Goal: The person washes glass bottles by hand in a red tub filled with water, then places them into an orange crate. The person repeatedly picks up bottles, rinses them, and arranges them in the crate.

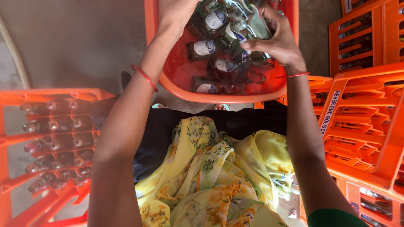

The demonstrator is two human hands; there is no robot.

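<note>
An orange tub [219, 97] in front of me holds water and several dark glass bottles [204, 48] with white labels. My left hand [174, 12] reaches into the tub at its left side, fingers hidden at the top edge of the view. My right hand [275, 40] is shut on a clear glass bottle [248, 21] held above the others. Both wrists wear thin red bangles.
An orange crate [46, 138] at my left holds several capped bottles lying in rows. Stacked orange crates [362, 126] stand at my right, some with bottles inside. A yellow flowered cloth [214, 176] lies over my lap. The floor is grey concrete.
</note>
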